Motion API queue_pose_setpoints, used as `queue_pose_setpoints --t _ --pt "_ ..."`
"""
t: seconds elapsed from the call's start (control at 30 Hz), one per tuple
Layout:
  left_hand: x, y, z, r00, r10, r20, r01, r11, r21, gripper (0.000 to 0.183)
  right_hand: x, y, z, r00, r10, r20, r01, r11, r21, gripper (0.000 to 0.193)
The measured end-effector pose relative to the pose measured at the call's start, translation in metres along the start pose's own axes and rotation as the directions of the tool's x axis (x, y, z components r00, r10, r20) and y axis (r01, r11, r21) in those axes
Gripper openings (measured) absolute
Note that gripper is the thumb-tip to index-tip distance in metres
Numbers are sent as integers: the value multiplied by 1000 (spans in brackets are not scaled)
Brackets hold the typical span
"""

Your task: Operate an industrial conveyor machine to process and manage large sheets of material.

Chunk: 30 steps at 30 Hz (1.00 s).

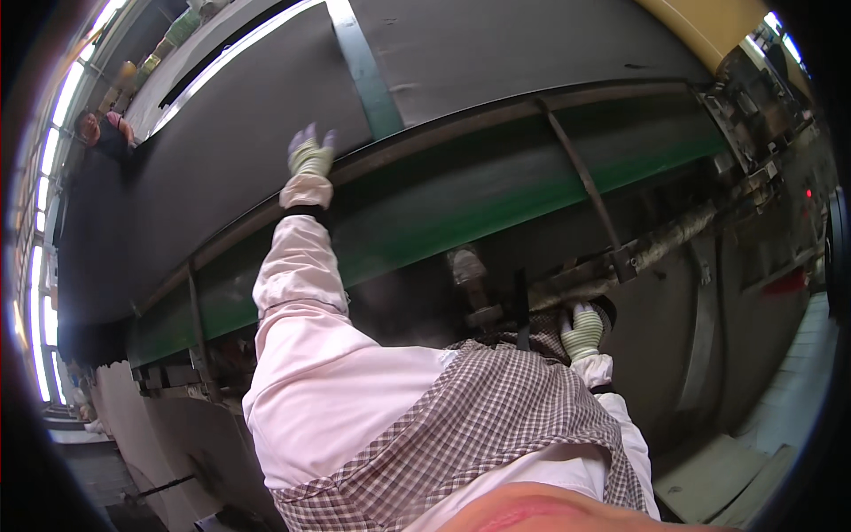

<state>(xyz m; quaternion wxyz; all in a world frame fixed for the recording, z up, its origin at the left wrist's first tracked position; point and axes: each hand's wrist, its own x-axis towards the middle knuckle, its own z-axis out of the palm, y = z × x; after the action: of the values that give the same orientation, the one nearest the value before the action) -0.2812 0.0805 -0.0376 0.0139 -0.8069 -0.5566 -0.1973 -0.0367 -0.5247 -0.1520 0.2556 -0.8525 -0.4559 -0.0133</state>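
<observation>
Stretching over dark sheet (230,133): left hand (311,158), fingers spread; right hand (582,333) low near checked apron (505,399), finger state unclear.

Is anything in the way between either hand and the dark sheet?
Nothing visible stands between the left hand and the dark sheet beneath it; contact is unclear. From the right hand, low by the apron, the green belt and the slanted bar crossing it lie between.
</observation>
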Motion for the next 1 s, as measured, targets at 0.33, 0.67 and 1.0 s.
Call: queue_pose_setpoints --t 0.33,0.67,1.0 --pt "-5 79 -10 919 155 363 -141 988 -64 47 -1 -3 -4 1000 6 1 -6 1000 17 25" --pt "-2 187 19 851 408 330 -338 908 -250 53 1 -7 -2 998 -12 -58 17 995 101 18" --pt "-23 -66 -26 953 -173 248 166 985 51 62 0 -8 -7 998 7 -61 0 995 103 17"
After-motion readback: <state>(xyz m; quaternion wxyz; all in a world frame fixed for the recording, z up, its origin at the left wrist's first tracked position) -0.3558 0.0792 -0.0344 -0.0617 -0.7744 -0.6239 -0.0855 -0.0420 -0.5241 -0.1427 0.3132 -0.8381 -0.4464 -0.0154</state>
